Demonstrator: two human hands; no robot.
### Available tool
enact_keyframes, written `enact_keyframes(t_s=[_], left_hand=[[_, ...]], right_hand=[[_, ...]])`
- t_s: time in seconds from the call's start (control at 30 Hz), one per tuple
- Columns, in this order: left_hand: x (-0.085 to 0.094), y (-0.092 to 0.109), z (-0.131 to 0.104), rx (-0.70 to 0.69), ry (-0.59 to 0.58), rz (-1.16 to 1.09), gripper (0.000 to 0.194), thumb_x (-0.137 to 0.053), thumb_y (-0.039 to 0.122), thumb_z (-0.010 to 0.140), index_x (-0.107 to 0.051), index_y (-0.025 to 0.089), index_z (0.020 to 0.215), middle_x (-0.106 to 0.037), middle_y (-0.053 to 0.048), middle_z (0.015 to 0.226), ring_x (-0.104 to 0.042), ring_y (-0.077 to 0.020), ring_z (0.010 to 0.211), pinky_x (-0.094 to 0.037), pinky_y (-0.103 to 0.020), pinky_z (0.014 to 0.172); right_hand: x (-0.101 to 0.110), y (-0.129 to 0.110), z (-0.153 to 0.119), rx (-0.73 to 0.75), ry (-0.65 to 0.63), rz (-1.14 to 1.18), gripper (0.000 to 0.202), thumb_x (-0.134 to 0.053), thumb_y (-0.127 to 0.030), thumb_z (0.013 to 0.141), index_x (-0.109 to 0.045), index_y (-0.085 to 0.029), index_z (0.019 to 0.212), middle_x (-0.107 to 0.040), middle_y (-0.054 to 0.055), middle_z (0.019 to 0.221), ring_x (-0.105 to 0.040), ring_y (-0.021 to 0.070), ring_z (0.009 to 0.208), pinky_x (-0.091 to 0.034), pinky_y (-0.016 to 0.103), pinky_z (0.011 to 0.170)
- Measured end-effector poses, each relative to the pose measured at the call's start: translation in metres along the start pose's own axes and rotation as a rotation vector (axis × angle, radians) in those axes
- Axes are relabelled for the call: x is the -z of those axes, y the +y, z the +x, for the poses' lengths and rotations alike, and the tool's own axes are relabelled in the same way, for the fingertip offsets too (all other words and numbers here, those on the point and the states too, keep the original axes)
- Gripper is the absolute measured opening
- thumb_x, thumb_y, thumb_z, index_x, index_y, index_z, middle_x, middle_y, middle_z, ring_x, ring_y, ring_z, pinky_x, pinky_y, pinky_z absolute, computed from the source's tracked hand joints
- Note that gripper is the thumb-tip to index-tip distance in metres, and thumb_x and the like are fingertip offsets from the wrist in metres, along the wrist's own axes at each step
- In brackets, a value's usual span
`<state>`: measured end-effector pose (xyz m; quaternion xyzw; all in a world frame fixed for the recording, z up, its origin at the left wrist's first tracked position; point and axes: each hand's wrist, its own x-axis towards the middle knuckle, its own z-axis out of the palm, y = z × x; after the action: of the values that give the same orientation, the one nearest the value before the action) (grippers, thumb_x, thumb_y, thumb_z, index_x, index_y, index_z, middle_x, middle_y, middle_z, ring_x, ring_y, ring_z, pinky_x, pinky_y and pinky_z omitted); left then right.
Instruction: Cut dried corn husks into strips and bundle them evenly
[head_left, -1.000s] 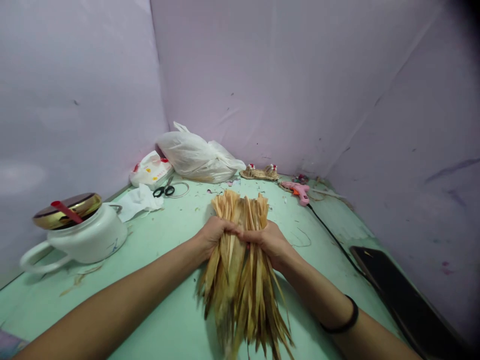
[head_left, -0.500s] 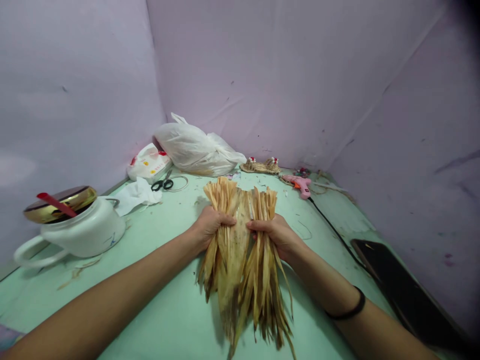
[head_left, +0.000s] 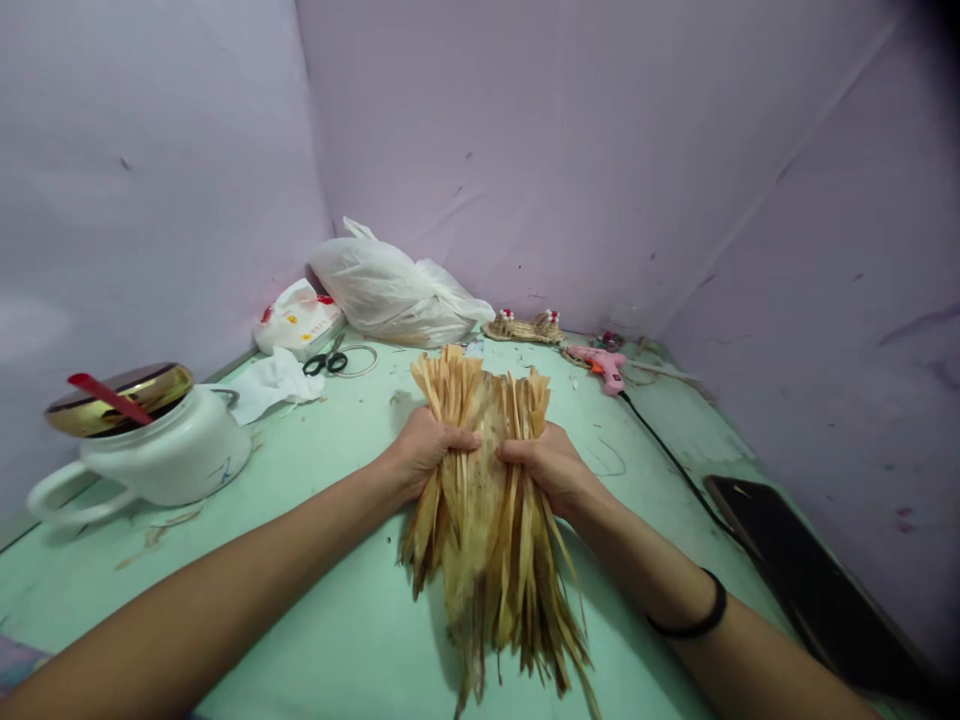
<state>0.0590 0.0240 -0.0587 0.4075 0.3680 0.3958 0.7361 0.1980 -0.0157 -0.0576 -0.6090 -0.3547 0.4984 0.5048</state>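
Observation:
A bundle of dried husk strips (head_left: pixel 480 520), yellow-brown with darker frayed lower ends, hangs between my two hands over the pale green table. My left hand (head_left: pixel 427 450) is closed round its left side, thumb lying across the front. On the right side my right hand (head_left: pixel 551 462) grips the strips in the same way, a dark band (head_left: pixel 694 610) round that wrist. One broad, flat strip runs down the middle between the thumbs. The fingers behind the bundle are hidden.
At the left stands a white mug (head_left: pixel 169 450) with a gold lid and red straw. Tissues (head_left: pixel 296 315), scissors (head_left: pixel 326 362) and a white plastic bag (head_left: pixel 397 290) lie behind. A pink glue gun (head_left: pixel 604 365), its cord and a dark phone (head_left: pixel 810 580) are on the right.
My hands have drawn slightly closer together, so the two sides of the husk bundle press inward and the middle strip shows narrower. Both hands still hold the bundle.

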Motion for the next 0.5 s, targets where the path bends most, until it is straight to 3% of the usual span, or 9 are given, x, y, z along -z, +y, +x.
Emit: enact_keyframes(t_s=[0.13,0.27,0.37,0.5], left_hand=[[-0.003,0.002,-0.002,0.009,0.001,-0.036,0.042,-0.072,0.008,0.045,-0.065,0.008,0.087,-0.071,-0.013,0.081,-0.067,-0.0288,0.072,-0.054,-0.044,0.07],[0.0,0.007,0.001,0.077,0.036,-0.081,0.037,-0.069,0.004,0.047,-0.064,0.007,0.083,-0.071,-0.01,0.071,-0.067,-0.0257,0.063,-0.055,-0.041,0.064],[0.009,0.017,0.007,0.181,0.024,-0.125,0.031,-0.063,0.001,0.05,-0.064,0.006,0.08,-0.07,-0.01,0.063,-0.066,-0.0236,0.056,-0.056,-0.037,0.059],[0.025,0.04,0.014,0.336,0.017,-0.186,0.024,-0.054,-0.001,0.053,-0.065,0.005,0.073,-0.067,-0.01,0.052,-0.062,-0.0201,0.044,-0.054,-0.029,0.049]], right_hand=[[0.001,0.004,0.004,0.043,0.09,-0.045,0.025,-0.056,-0.01,0.046,-0.063,-0.013,0.07,-0.063,-0.001,0.057,-0.058,0.0155,0.053,-0.047,0.026,0.051],[0.011,0.001,0.014,-0.104,0.096,0.021,0.01,-0.056,-0.009,0.047,-0.057,-0.014,0.057,-0.057,0.001,0.045,-0.054,0.0153,0.043,-0.045,0.026,0.043],[0.03,-0.01,0.024,-0.155,0.129,0.15,0.01,-0.058,-0.008,0.048,-0.054,-0.015,0.053,-0.058,0.004,0.046,-0.056,0.0159,0.044,-0.047,0.027,0.044],[0.074,-0.039,0.032,-0.105,0.154,0.231,0.011,-0.054,-0.007,0.051,-0.05,-0.017,0.053,-0.052,0.0,0.046,-0.049,0.0097,0.041,-0.046,0.022,0.042]])
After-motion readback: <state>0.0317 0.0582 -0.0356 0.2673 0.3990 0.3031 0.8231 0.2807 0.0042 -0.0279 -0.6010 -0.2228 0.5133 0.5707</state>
